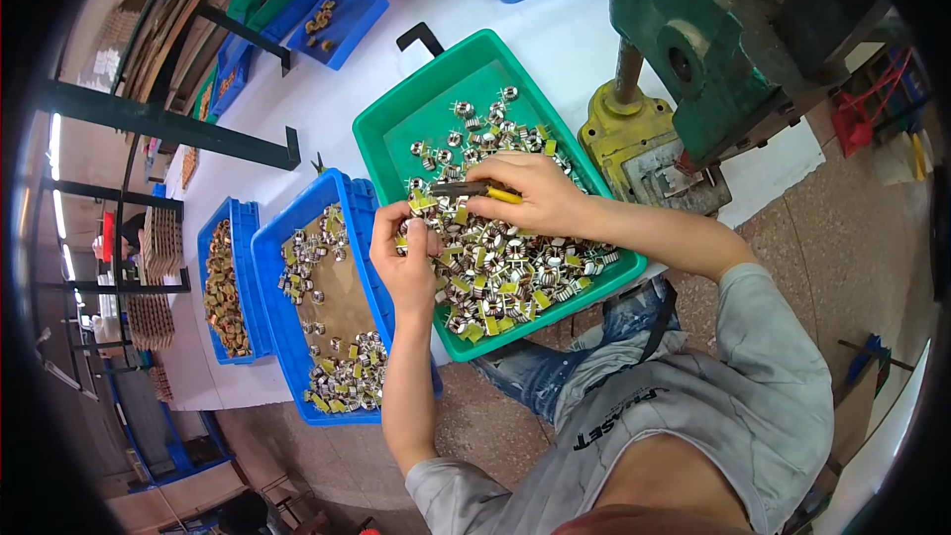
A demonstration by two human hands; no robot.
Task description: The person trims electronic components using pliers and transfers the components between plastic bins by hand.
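My right hand (535, 190) is closed around pliers (458, 189) with dark jaws and a yellow handle. The jaws point left toward my left hand (402, 260), which pinches a small wire-wound coil with a yellow tab (422, 204) between thumb and fingers. The plier tips sit right at this coil. Both hands are over a green tray (391, 129) heaped with similar silvery coils (515, 263), many bearing yellow tabs. Part of the heap is hidden under my hands and right forearm.
Left of the green tray stands a blue tray (287, 362) with more coils on a brown sheet; beyond it, a blue bin (262, 327) holds copper-coloured parts. A green press (684, 50) on a yellow base (609, 124) stands at right. Black metal brackets (420, 38) rise near the trays.
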